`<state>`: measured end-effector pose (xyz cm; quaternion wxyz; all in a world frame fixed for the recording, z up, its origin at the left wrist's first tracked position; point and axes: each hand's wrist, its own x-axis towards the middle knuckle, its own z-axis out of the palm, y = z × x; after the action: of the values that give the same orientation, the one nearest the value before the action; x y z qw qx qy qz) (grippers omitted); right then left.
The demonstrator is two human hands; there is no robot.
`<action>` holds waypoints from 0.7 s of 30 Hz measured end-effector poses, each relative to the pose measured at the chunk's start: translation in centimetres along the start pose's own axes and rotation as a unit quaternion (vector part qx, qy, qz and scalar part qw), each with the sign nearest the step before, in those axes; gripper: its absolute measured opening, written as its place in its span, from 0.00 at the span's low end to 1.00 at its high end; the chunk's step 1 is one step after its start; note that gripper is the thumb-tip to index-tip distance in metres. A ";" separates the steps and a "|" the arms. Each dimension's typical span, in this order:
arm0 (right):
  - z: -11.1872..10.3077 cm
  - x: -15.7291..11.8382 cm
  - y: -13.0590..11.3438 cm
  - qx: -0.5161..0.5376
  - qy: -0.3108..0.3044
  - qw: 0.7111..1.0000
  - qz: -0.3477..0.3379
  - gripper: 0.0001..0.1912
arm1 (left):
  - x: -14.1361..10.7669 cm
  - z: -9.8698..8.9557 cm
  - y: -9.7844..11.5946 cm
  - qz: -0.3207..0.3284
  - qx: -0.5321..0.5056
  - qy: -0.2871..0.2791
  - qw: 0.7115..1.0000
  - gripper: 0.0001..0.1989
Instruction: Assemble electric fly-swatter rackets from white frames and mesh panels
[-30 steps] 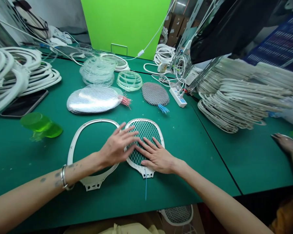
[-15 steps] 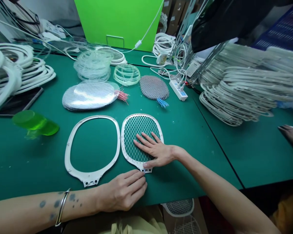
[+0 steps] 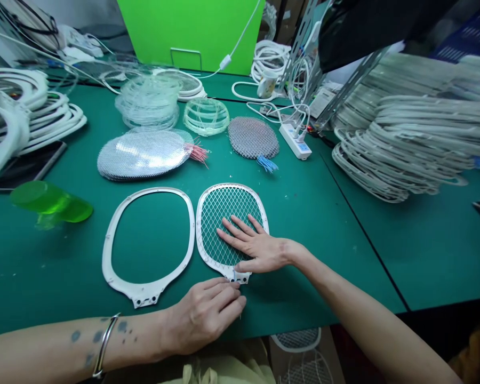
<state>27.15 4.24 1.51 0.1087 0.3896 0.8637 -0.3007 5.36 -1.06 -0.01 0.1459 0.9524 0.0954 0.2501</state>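
Observation:
My right hand [image 3: 256, 246] lies flat with fingers spread on a metal mesh [image 3: 220, 213] that sits inside a white racket-head frame [image 3: 200, 234]. Its thumb rests by the frame's neck. At that neck, the fingertips of my left hand [image 3: 208, 312] are pinched together on what looks like a thin blue wire [image 3: 235, 274], mostly hidden by the fingers. Left of this frame, almost touching it, lies a second white racket-head frame [image 3: 109, 240] with no mesh in it.
Behind lie a stack of silver meshes [image 3: 144, 154] with red wires, grey meshes [image 3: 253, 137] with blue wires, and clear rings [image 3: 148, 101]. A green cylinder [image 3: 52, 200], a phone [image 3: 32, 165] and white frames [image 3: 60, 122] are left. A power strip [image 3: 296, 141] and stacked frames [image 3: 400, 149] stand right.
The view has shifted slightly. My left hand has moved a little to the right at the neck, still pinched. My right hand stays flat on the mesh.

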 end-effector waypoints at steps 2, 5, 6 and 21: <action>0.1 -0.1 0.0 0.004 0.010 1.000 0.002 0.46 | 0.0 0.0 -0.1 -0.015 -0.013 0.005 1.000 0.12; 0.2 -0.2 -0.1 0.000 0.025 1.000 -0.005 0.48 | -0.2 0.0 -0.1 -0.018 -0.028 0.007 0.999 0.12; 0.2 -0.2 0.0 0.001 0.026 1.000 -0.008 0.48 | -0.3 0.0 -0.1 -0.019 -0.032 0.006 0.999 0.12; 0.6 0.3 0.7 0.008 0.000 1.000 -0.011 0.49 | 0.7 0.1 0.0 -0.179 -0.169 0.073 0.967 0.09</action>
<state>27.43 4.37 0.64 0.1023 0.3809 0.8656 -0.3085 5.96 -0.94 0.22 0.3397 0.8606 0.2310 0.3010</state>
